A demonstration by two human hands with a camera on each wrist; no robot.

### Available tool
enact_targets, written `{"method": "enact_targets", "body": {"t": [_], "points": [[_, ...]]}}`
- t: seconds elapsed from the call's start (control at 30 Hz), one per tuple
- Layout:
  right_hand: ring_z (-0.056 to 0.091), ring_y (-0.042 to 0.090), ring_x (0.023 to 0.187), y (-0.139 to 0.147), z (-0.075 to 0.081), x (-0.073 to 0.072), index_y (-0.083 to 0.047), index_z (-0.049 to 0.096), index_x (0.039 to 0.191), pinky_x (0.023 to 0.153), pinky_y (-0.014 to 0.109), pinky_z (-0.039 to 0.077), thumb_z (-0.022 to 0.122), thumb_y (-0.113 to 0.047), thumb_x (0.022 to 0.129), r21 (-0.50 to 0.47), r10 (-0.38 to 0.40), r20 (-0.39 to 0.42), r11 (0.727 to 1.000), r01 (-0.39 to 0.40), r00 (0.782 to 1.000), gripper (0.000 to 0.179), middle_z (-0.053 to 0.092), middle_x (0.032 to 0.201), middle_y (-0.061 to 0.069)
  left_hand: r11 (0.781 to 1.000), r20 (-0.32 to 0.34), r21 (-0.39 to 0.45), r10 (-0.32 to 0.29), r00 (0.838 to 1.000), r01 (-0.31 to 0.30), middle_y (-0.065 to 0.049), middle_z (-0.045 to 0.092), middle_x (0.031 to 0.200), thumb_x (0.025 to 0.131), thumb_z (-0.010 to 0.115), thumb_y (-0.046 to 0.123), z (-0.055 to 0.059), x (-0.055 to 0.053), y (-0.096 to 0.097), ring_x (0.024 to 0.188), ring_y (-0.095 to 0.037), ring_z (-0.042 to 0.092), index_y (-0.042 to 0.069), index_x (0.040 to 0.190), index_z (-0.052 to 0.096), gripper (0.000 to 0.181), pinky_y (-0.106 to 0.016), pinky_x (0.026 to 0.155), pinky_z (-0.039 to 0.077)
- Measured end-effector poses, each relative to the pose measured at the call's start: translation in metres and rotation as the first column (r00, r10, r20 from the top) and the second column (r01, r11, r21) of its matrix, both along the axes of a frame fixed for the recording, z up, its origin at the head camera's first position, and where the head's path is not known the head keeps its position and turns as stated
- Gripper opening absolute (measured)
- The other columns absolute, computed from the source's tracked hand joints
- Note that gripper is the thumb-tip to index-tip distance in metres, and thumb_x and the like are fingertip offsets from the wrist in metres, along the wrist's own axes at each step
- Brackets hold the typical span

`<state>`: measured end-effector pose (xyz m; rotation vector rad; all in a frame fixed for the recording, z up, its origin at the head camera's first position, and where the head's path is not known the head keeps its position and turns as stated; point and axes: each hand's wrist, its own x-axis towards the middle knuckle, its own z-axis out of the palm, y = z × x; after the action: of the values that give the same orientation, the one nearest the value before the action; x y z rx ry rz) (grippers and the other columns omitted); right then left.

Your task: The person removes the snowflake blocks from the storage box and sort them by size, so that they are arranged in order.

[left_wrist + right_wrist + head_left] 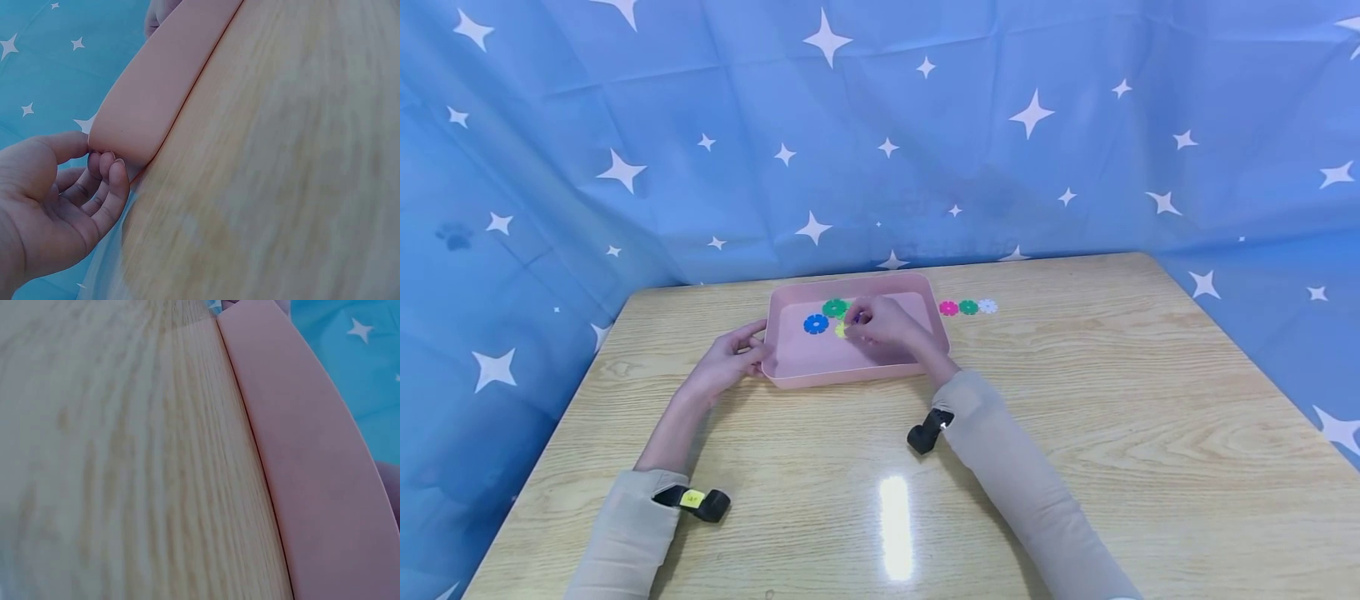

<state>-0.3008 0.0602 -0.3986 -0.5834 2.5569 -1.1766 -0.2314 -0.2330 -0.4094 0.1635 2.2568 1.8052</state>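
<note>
A shallow pink tray stands near the back of the table, with flower-shaped plastic discs inside it. My left hand holds the tray by its near left corner, thumb at the rim and fingers curled against the outer wall. Inside the tray, my right hand has thumb and forefinger brought together at a small yellow disc, covering part of it. A bit of purple shows between those fingers. A blue disc and a green disc lie just left of the fingertips.
Right of the tray, a pink disc, another green disc and a white disc lie in a row on the wooden table. A blue star-patterned cloth hangs behind the table.
</note>
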Motion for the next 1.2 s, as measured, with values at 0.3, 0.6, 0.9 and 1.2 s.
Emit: {"method": "enact_targets", "body": {"t": [0.3, 0.6, 0.9, 1.2], "points": [[0.057, 0.023, 0.089, -0.006, -0.001, 0.001, -0.011, 0.067, 0.115, 0.075, 0.030, 0.051, 0.077, -0.019, 0.091, 0.022, -0.030, -0.019, 0.999, 0.030, 0.999, 0.027, 0.063, 0.099, 0.006, 1.000, 0.000, -0.011, 0.002, 1.000, -0.002, -0.012, 0.057, 0.105, 0.102, 0.059, 0.011, 0.001, 0.001, -0.001, 0.083, -0.012, 0.060, 0.004, 0.159, 0.028, 0.065, -0.023, 0.074, 0.054], [0.053, 0.021, 0.087, -0.009, 0.000, 0.001, -0.009, 0.071, 0.114, 0.072, 0.026, 0.046, 0.078, -0.016, 0.090, 0.026, -0.023, -0.027, 0.999, 0.024, 0.999, 0.025, 0.061, 0.093, 0.005, 1.000, -0.003, -0.003, -0.002, 1.000, 0.002, -0.012, 0.056, 0.105, 0.102, 0.058, 0.010, 0.002, 0.001, 0.000, 0.083, -0.012, 0.061, 0.002, 0.159, 0.027, 0.064, -0.024, 0.075, 0.055], [0.056, 0.021, 0.082, -0.006, 0.002, 0.005, -0.007, 0.064, 0.103, 0.069, 0.026, 0.048, 0.075, -0.014, 0.093, -0.008, -0.035, 0.000, 0.999, 0.035, 0.999, 0.017, 0.062, 0.092, 0.007, 1.000, -0.012, -0.012, -0.005, 1.000, 0.005, -0.016, 0.057, 0.106, 0.102, 0.057, 0.010, 0.001, 0.002, 0.000, 0.085, -0.014, 0.061, 0.003, 0.158, 0.028, 0.064, -0.025, 0.076, 0.055], [0.061, 0.021, 0.072, 0.009, 0.008, 0.006, -0.005, 0.065, 0.099, 0.066, 0.027, 0.053, 0.065, -0.014, 0.100, -0.107, -0.037, -0.032, 0.994, 0.033, 0.999, 0.010, 0.065, 0.085, 0.010, 1.000, -0.016, -0.017, -0.001, 1.000, 0.001, -0.015, 0.057, 0.104, 0.102, 0.058, 0.011, 0.002, 0.003, 0.001, 0.084, -0.013, 0.060, 0.003, 0.158, 0.029, 0.064, -0.024, 0.075, 0.054]]}}
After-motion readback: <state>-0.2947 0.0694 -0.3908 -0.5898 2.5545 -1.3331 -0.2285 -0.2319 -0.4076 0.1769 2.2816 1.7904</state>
